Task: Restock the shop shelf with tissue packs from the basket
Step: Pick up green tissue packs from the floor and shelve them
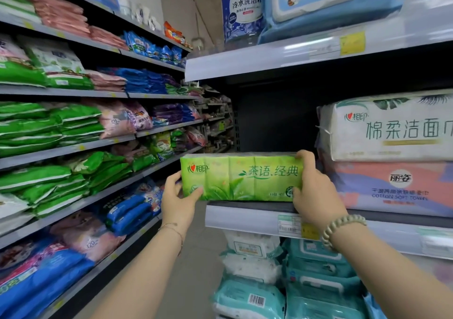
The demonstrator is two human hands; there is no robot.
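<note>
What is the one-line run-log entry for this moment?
object: green plastic-wrapped tissue pack | left hand: grips left end | right hand: grips right end | place: front of grey shelf

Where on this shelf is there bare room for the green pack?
Bare room: the dark shelf bay behind the green tissue pack, left of the stacked white pack and pink pack. Crowded: underneath, stacked wipe packs.

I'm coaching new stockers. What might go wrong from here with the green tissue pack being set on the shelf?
1. The left end of the green plastic-wrapped tissue pack, gripped by the left hand, overhangs the end of the grey metal shelf; released there, it may tip off.
2. The right hand is beside the stacked white and pink towel packs; sliding right could pinch its fingers or nudge that stack.
</note>
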